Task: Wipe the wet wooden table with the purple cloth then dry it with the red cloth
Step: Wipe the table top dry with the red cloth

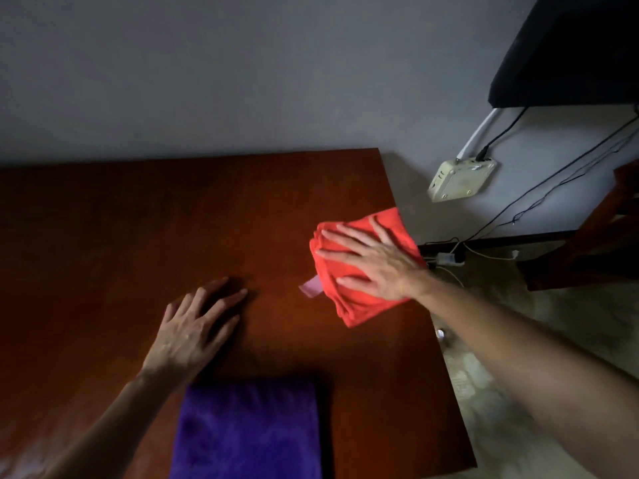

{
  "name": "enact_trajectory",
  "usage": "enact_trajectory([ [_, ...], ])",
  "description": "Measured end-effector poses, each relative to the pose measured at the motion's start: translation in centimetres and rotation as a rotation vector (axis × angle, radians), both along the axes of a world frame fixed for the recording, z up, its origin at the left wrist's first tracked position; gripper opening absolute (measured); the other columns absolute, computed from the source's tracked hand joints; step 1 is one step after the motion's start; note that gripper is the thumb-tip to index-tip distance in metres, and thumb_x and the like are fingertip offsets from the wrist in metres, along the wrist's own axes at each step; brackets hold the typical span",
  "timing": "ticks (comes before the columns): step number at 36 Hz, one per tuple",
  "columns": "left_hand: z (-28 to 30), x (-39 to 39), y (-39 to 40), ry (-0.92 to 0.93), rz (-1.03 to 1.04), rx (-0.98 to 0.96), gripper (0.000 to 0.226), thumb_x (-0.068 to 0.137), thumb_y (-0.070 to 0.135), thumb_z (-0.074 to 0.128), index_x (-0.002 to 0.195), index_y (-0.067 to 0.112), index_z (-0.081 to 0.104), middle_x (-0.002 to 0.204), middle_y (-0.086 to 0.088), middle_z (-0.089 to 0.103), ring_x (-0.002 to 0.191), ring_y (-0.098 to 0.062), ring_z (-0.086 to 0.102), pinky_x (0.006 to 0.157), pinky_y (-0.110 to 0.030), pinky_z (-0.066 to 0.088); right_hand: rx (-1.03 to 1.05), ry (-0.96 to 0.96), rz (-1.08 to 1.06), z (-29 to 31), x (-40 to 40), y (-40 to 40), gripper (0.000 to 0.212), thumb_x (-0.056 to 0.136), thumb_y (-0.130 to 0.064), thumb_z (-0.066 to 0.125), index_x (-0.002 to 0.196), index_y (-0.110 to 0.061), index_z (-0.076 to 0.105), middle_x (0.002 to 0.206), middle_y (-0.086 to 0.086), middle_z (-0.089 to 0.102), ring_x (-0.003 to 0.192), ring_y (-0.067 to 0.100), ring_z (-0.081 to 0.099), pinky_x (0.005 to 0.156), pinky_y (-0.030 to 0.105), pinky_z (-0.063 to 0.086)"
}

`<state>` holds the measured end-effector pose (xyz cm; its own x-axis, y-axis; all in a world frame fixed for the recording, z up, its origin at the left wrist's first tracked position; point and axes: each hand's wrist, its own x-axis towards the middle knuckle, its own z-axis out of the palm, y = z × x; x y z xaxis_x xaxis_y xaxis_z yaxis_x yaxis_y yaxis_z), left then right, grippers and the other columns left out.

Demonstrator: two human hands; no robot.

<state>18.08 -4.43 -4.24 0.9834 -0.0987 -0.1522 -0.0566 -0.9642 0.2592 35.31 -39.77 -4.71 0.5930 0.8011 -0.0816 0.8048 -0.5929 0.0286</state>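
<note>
The dark wooden table fills the left and middle of the view. A folded red cloth lies near the table's right edge, with a small pink tag sticking out on its left. My right hand presses flat on it, fingers spread and straight. My left hand rests flat on the bare wood at the centre, fingers straight. A folded purple cloth lies at the near edge, just below my left hand, and neither hand touches it.
A grey wall runs behind the table. On it to the right hang a pale box with cables and a dark screen. Cables and a power strip lie on the floor past the table's right edge. A wooden chair stands far right.
</note>
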Motion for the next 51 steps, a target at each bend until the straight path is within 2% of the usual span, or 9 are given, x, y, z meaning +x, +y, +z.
enact_trajectory([
  [4,-0.9,-0.3,0.6,-0.004,-0.021,-0.004,0.053,0.101,0.057,0.021,0.154,0.050,0.022,0.165,0.009,0.021,0.144,-0.015,0.033,0.115,-0.036,0.019,0.003,-0.025,-0.008,0.0,6.1,1.1,0.064,0.103,-0.066,0.026,0.162,-0.046,0.014,0.174,-0.012,-0.001,0.161,0.015,0.000,0.124,0.062,0.007],
  [14,-0.6,0.4,0.8,0.028,-0.029,-0.025,0.052,0.102,0.053,0.028,0.154,0.046,0.028,0.161,0.005,0.030,0.141,-0.011,0.034,0.120,-0.025,0.005,0.039,0.064,-0.161,1.1,16.5,5.0,0.066,0.100,-0.067,0.019,0.162,-0.046,0.015,0.173,-0.013,0.006,0.160,0.012,0.007,0.124,0.058,0.011],
  [21,-1.2,0.2,1.0,-0.013,-0.053,-0.022,0.051,0.103,0.058,0.019,0.154,0.053,0.019,0.165,0.011,0.018,0.147,0.002,0.007,0.120,-0.022,-0.004,0.130,0.059,-0.395,0.4,16.6,7.3,0.069,0.097,-0.070,0.021,0.162,-0.046,0.017,0.173,-0.012,0.010,0.159,0.015,0.010,0.124,0.060,0.009],
  [26,-1.1,0.1,0.8,-0.076,-0.078,-0.034,0.051,0.103,0.059,0.019,0.153,0.052,0.021,0.164,0.009,0.020,0.149,-0.005,0.016,0.117,-0.019,-0.008,0.189,0.056,-0.587,-0.2,12.1,11.1,0.062,0.104,-0.062,0.031,0.162,-0.043,0.018,0.173,-0.011,0.006,0.160,0.015,0.003,0.124,0.062,0.003],
  [32,-1.5,0.0,0.9,-0.197,-0.050,-0.079,0.048,0.102,0.053,0.029,0.146,0.041,0.043,0.156,0.008,0.037,0.140,-0.016,0.037,0.115,-0.032,0.018,0.203,0.037,-0.532,-0.9,2.4,15.1,0.063,0.105,-0.060,0.033,0.163,-0.042,0.016,0.174,-0.011,0.004,0.160,0.015,0.003,0.123,0.064,0.004],
  [35,-1.5,-0.4,0.6,-0.297,0.035,-0.109,0.040,0.102,0.047,0.034,0.128,0.023,0.055,0.133,-0.003,0.054,0.115,-0.028,0.053,0.097,-0.042,0.037,0.202,0.024,-0.501,-1.1,-3.0,15.9,0.065,0.103,-0.062,0.032,0.163,-0.041,0.016,0.174,-0.010,0.005,0.160,0.016,0.005,0.123,0.063,0.005],
  [38,-1.1,-1.2,0.9,-0.412,0.205,-0.106,0.026,0.102,0.041,0.039,0.112,0.019,0.050,0.114,-0.015,0.055,0.101,-0.036,0.050,0.085,-0.048,0.040,0.226,0.018,-0.459,-1.2,-8.0,16.1,0.077,0.096,-0.066,0.021,0.165,-0.033,0.014,0.174,-0.010,0.007,0.160,0.015,0.006,0.124,0.062,0.005],
  [46,-0.4,-3.9,8.0,-0.274,0.205,-0.003,0.051,0.099,0.052,0.032,0.135,0.021,0.052,0.131,-0.012,0.049,0.113,-0.034,0.051,0.096,-0.052,0.039,0.189,-0.004,-0.238,-2.1,-13.1,14.7,0.075,0.099,-0.060,0.020,0.166,-0.027,0.016,0.174,-0.008,0.007,0.160,0.013,0.006,0.124,0.059,0.010],
  [51,-1.3,-4.5,10.6,-0.124,0.106,0.007,0.060,0.099,0.057,0.024,0.152,0.031,0.035,0.157,-0.003,0.032,0.142,-0.026,0.034,0.116,-0.049,0.024,0.152,0.035,-0.033,-1.4,-9.6,14.4,0.071,0.102,-0.062,0.027,0.165,-0.033,0.012,0.174,-0.012,0.004,0.159,0.008,0.002,0.126,0.052,0.009],
])
